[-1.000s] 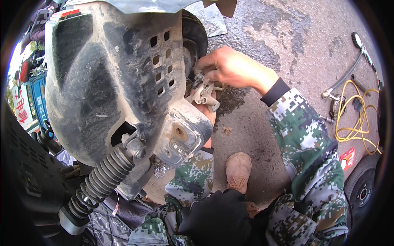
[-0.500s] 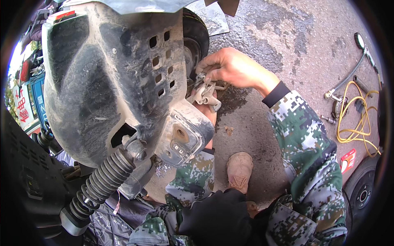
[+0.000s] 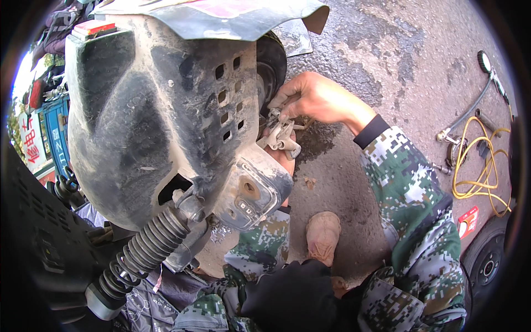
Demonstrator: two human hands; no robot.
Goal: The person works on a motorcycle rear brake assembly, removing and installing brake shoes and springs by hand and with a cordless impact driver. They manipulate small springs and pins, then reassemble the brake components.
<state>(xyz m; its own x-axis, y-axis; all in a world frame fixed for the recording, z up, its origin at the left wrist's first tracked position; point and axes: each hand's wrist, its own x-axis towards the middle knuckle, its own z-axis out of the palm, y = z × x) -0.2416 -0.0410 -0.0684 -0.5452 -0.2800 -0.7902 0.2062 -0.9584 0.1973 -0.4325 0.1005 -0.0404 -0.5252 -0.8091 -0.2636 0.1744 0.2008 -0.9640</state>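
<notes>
A dirty, light-grey metal brake caliper [image 3: 283,138] is held between both hands beside the wheel [image 3: 270,69] of a mud-stained scooter. My right hand [image 3: 318,98] reaches over from the right, its thumb and fingers pinched on the caliper's upper end. From below, my left hand [image 3: 286,161] grips the same part; most of its fingers are hidden behind the metal and the scooter's plastic. The dusty black-and-tan body panel [image 3: 160,105] with square holes stands just left of both hands. Whether the right fingertips also hold something small, I cannot make out.
A coil-spring shock absorber [image 3: 152,240] rises at lower left. Across the right-hand pavement lie a yellow hose [image 3: 463,191], a pressure gauge [image 3: 484,62], a red-and-white box [image 3: 468,222] and a small wheel [image 3: 489,265]. My shoe [image 3: 323,235] rests below the hands.
The scooter body appears slightly lower and farther right, as the view has shifted. Both hands stay on the caliper, with the right fingers a little lower in the picture.
</notes>
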